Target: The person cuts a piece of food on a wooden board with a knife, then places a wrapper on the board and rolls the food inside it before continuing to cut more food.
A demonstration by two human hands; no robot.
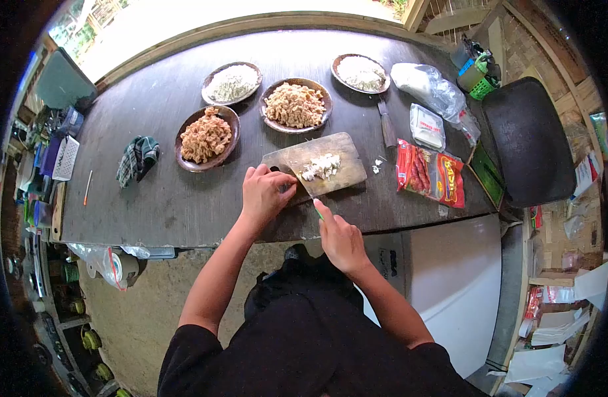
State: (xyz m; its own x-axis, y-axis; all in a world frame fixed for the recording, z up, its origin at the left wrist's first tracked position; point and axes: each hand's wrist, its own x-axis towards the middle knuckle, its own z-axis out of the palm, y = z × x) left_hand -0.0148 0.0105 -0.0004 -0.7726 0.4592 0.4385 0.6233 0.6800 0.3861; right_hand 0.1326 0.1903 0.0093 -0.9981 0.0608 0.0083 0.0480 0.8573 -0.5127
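Holding the knife: right hand (344,245), fingers wrapped around a green handle. The knife (305,187) has a thin blade, angled down onto the near edge of the board.
Left hand: the left hand (265,197) has bent fingers bunched by the blade, above the board's near-left edge. Can't tell if anything's pinched in there.
Board: the board (349,173) is a wooden slab with rounded corners, kinda worn, pale brown with darker stains.
White bits: the white bits (322,167) sit in a loose pile mid-board, right of the blade. Small, uneven, off-white chunks, pretty matte looking.
Crumbs: a few crumbs (377,165) on the table (138,205), just right of the board. Tabletop's dark with a streaky grain.
Plates: four round brown ones past the board. Left plate (236,127) has orange-brown clumps, middle plate (296,130) lumpy tan pieces, and both far plates (205,87) hold pale shreds.
Packets: red packets (431,173), shiny and crinkled, right of the board.
Cloth: checked cloth (138,160), crumpled, far left.
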